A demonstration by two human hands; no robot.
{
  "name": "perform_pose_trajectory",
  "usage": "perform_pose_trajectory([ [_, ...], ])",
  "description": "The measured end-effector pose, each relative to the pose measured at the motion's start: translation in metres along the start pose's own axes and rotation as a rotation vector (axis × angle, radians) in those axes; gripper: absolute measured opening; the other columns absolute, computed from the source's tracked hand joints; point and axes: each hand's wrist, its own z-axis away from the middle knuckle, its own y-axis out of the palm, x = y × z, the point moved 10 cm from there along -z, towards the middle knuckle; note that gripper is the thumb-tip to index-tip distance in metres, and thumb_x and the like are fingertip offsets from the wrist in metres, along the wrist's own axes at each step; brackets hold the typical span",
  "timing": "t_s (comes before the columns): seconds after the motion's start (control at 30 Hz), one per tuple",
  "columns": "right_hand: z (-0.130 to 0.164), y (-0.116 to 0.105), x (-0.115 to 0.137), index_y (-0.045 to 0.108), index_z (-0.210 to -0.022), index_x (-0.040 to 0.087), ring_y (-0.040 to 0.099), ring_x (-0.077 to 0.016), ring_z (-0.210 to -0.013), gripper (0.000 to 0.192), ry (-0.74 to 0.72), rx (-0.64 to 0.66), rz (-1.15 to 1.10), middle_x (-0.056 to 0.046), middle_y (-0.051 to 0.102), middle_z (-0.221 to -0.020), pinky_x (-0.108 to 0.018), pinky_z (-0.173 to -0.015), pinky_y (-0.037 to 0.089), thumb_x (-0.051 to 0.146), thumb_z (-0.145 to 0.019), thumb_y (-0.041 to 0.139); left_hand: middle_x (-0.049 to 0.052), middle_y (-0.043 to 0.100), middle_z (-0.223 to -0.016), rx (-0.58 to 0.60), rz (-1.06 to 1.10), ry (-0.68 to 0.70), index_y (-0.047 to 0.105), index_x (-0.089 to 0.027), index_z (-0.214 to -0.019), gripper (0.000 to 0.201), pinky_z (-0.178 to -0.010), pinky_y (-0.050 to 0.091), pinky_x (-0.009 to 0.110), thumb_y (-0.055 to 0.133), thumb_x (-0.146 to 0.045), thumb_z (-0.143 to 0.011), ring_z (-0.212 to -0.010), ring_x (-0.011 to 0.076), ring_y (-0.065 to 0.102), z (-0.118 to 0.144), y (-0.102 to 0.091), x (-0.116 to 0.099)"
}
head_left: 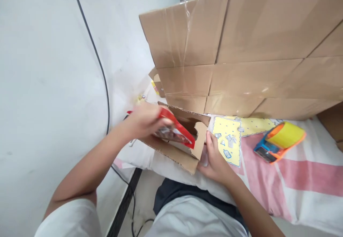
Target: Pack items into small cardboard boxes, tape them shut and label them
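Note:
My left hand [144, 121] grips a red-edged packet [175, 131] and holds it tilted over the open top of a small cardboard box [178, 154]. The box stands at the near edge of a cloth-covered surface. My right hand [215, 158] rests against the box's right side, fingers on its right flap. What lies inside the box is hidden by the packet and the flaps.
A wall of stacked, taped cardboard boxes [241, 47] rises right behind the small box. An orange and blue tape dispenser with yellow tape [280, 140] lies on the pink and white cloth [308, 179] to the right. A black cable [103, 76] runs down the white wall at left.

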Motion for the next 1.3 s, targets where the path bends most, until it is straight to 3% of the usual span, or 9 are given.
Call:
perform_pose_trajectory([
  [0.17,0.002,0.001,0.003,-0.015,-0.165,0.025,0.019,-0.0433,-0.158,0.125,-0.005,-0.005,0.004,-0.024,0.015,-0.162,-0.064,-0.120,0.037,0.019,-0.077,0.073,0.002,0.070,-0.086,0.594,0.018,0.253,0.067,-0.023,-0.094,0.042,-0.067,0.041,0.028,0.036,-0.049,-0.106,-0.075,0.0168,0.065,0.009,0.113,-0.037],
  [0.27,0.002,0.001,0.004,-0.016,-0.165,0.025,0.021,-0.0420,-0.157,0.126,-0.004,-0.014,-0.005,-0.024,0.016,-0.161,-0.062,-0.121,0.037,0.021,-0.078,0.075,0.003,0.074,-0.104,0.728,0.204,0.255,0.068,-0.024,-0.108,0.037,-0.077,0.046,0.027,0.038,-0.046,-0.107,-0.091,0.0176,0.068,0.015,0.137,-0.040],
  [0.5,0.003,-0.003,0.006,-0.016,-0.165,0.026,0.011,-0.0397,-0.161,0.120,0.000,-0.031,-0.004,-0.022,0.007,-0.167,-0.063,-0.123,0.033,0.018,-0.082,0.070,0.003,0.071,-0.133,0.577,0.116,0.128,0.066,-0.032,-0.135,0.044,-0.104,0.044,0.035,0.044,-0.054,-0.104,-0.121,0.0232,0.064,0.019,0.098,-0.019],
  [0.73,0.002,-0.013,0.017,-0.003,-0.167,0.031,0.006,-0.0397,-0.162,0.109,-0.131,-0.077,-0.010,-0.017,0.000,-0.171,-0.068,-0.122,0.031,0.015,-0.083,0.065,0.001,0.057,-0.154,0.569,0.163,0.205,0.053,-0.034,-0.150,0.052,-0.122,0.031,0.041,0.041,-0.056,-0.105,-0.143,0.0225,0.050,0.040,0.090,-0.039],
  [0.83,0.001,-0.016,0.017,0.019,-0.161,0.032,0.009,-0.0407,-0.161,0.093,-0.133,-0.102,-0.013,-0.016,0.003,-0.171,-0.067,-0.120,0.035,0.015,-0.083,0.067,0.004,0.059,-0.151,0.342,-0.027,0.031,0.063,-0.032,-0.140,0.052,-0.125,0.027,0.049,0.040,-0.060,-0.103,-0.144,0.0279,0.049,0.040,0.062,-0.001],
  [0.93,0.000,-0.018,0.025,0.035,-0.149,0.032,0.011,-0.0409,-0.161,0.077,-0.182,-0.105,-0.005,-0.015,0.004,-0.170,-0.067,-0.118,0.038,0.013,-0.082,0.067,0.013,0.049,-0.159,0.056,-0.184,-0.386,0.054,-0.024,-0.149,0.066,-0.121,0.033,0.056,0.033,-0.065,-0.101,-0.148,0.0363,0.044,0.055,0.022,0.068],
  [1.03,-0.003,-0.028,0.037,0.047,-0.141,0.028,0.012,-0.0445,-0.160,0.067,-0.205,-0.118,0.100,-0.014,0.002,-0.170,-0.068,-0.116,0.040,0.008,-0.080,0.064,0.018,0.060,-0.146,0.093,-0.113,-0.688,0.033,-0.020,-0.162,0.082,-0.105,0.050,0.054,0.033,-0.071,-0.097,-0.132,0.0393,0.060,0.082,0.026,0.116],
  [1.13,-0.010,-0.042,0.054,0.059,-0.133,0.026,0.033,-0.0453,-0.148,0.060,-0.232,-0.105,0.295,-0.013,0.029,-0.163,-0.069,-0.107,0.046,0.006,-0.076,0.061,0.017,0.071,-0.130,0.203,-0.005,-0.719,0.025,-0.019,-0.164,0.093,-0.095,0.056,0.050,0.039,-0.077,-0.092,-0.117,0.0385,0.069,0.095,0.045,0.125],
  [1.3,-0.024,-0.041,0.064,0.063,-0.133,0.021,0.054,-0.0313,-0.109,0.062,-0.247,0.098,0.354,-0.011,0.056,-0.150,-0.050,-0.085,0.060,0.007,-0.073,0.056,0.016,0.055,-0.154,0.032,0.147,-0.585,0.035,-0.020,-0.161,0.090,-0.116,0.046,0.051,0.032,-0.079,-0.093,-0.143,0.0348,0.053,0.099,0.036,0.113],
])
